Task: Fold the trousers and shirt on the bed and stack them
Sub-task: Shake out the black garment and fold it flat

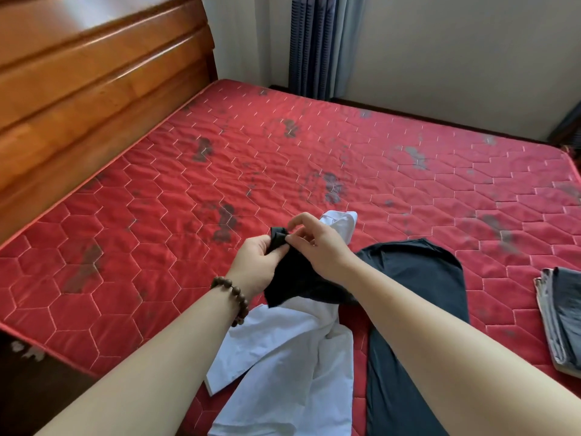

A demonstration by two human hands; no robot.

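A big bed (314, 158) with a red quilted top fills most of the picture, and dark grey smudges are spread over the red cloth. A brown wooden headboard (94, 89) is seen at the upper left of the frame. Two bare arms reach in from the bottom of the frame and meet near the middle. A dark piece of cloth, the end of the black trousers (418, 309), is lifted up off the bed there. It is held by the left hand (261, 262), whose fingers and thumb are curled round the bunched top edge of the cloth. A brown bead bracelet (232, 297) is worn on the left wrist. The same edge is pinched by the thumb and first finger of the right hand (317, 247), while the other fingers of that hand are bent loosely above it. The rest of the trousers is laid flat on the bed at the lower right of the middle, running down to the bottom edge of the frame. A white shirt (283, 357) is spread out, crumpled, under the arms at the bottom middle, just left of the trousers, and one white part of it is seen beyond the hands. A folded grey cloth (562, 316) is placed at the right edge of the frame, well apart from the hands. Blue curtains (317, 42) are hung at the top middle.
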